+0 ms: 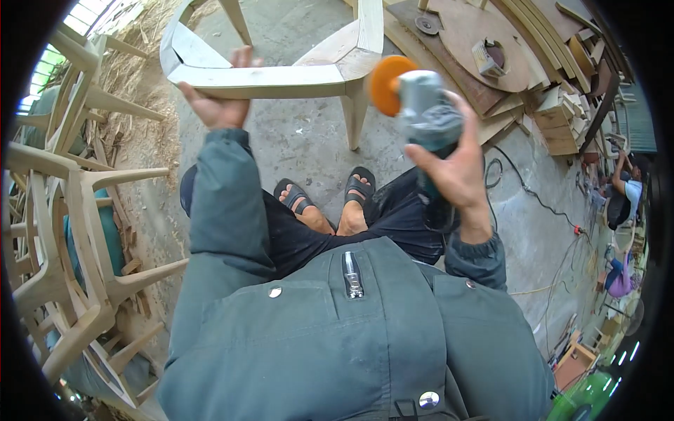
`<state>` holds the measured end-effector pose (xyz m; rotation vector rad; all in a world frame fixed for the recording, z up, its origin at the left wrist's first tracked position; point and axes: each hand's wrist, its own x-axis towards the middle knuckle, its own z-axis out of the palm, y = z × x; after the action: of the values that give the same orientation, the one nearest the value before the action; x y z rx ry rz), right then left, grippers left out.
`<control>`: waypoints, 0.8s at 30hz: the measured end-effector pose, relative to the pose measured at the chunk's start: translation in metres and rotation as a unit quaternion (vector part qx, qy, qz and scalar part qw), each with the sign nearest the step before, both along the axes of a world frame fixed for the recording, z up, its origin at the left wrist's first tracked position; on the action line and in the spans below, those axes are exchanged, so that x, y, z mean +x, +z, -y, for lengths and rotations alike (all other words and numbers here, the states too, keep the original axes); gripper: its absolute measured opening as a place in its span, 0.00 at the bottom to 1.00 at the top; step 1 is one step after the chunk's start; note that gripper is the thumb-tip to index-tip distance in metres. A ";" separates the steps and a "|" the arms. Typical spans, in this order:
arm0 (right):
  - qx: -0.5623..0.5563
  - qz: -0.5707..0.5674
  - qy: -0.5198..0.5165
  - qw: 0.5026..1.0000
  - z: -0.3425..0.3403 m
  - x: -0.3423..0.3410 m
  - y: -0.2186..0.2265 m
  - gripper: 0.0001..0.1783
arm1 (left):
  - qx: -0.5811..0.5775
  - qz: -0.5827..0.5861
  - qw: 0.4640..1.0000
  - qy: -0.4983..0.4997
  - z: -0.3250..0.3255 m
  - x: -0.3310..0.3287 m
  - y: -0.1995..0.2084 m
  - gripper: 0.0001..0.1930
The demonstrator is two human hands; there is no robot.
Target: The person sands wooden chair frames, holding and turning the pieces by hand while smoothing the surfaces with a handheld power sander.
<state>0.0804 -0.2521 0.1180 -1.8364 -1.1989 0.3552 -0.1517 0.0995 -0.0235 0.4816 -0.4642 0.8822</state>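
A pale wooden chair frame [281,81] stands in front of me, its near rail facing me and one leg [354,119] pointing down at the right. My left hand [223,102] is closed around that rail near its left end, thumb on the near side and fingertips over the top. In my right hand [456,165] is an angle grinder [430,112], gripped by its dark body. Its orange disc [388,85] sits just right of the frame's corner, apart from the wood as far as I can tell. The disc and tool head look slightly blurred.
Unfinished wooden chair frames [91,231] are stacked on the left, near wood shavings [151,98]. Boards and a round wooden panel [484,52] lie at the far right, beside a box of offcuts [558,123]. A black cord [526,186] crosses the concrete floor. Other people [625,196] work at the right edge.
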 end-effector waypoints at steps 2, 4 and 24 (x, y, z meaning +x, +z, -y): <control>-0.019 -0.008 0.042 0.999 -0.019 -0.023 -0.001 0.54 | -0.288 -0.235 0.914 0.162 0.073 0.043 0.045 0.49; -0.047 0.030 0.086 0.995 -0.039 -0.050 -0.001 0.52 | -0.294 -0.265 0.893 0.213 0.078 0.043 0.042 0.49; 0.048 -0.064 0.095 0.992 -0.042 -0.049 -0.018 0.54 | -0.288 -0.326 0.851 0.293 0.043 -0.048 0.033 0.37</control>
<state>0.0319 -0.2102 0.0997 -1.5965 -1.2826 0.5049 -0.1999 0.0562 0.0099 0.3304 0.6092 1.3056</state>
